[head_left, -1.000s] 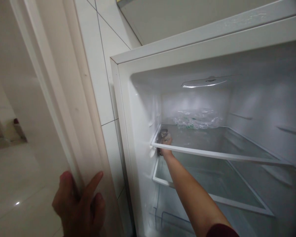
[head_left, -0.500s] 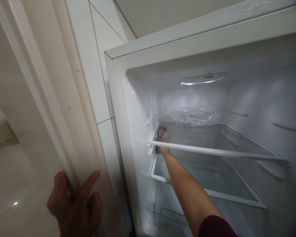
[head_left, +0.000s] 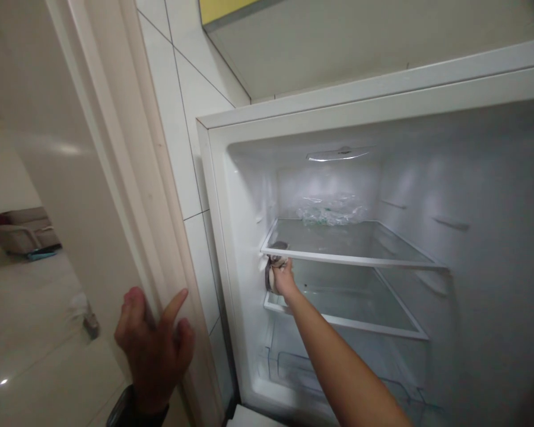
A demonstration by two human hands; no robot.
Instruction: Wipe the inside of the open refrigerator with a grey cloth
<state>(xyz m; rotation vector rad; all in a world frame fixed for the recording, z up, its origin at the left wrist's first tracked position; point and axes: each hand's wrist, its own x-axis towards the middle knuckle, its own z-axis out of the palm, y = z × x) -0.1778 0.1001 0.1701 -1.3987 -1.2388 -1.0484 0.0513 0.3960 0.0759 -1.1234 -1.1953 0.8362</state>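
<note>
Has lowered cloth (head_left: 277,260) clasped in right hand (head_left: 285,280) below upper shelf (head_left: 338,238), putting side wall (head_left: 244,237) within reach, with left hand (head_left: 155,350) spread.

The right forearm (head_left: 340,362), bare, reaches up and leftward into the refrigerator (head_left: 360,112), with the right hand (head_left: 282,279) near its left inner wall, fingers curled in a grip and partly hidden. Outside the refrigerator, to its left, the left hand (head_left: 155,356) is raised, fingers loosely spread, back showing.
</note>
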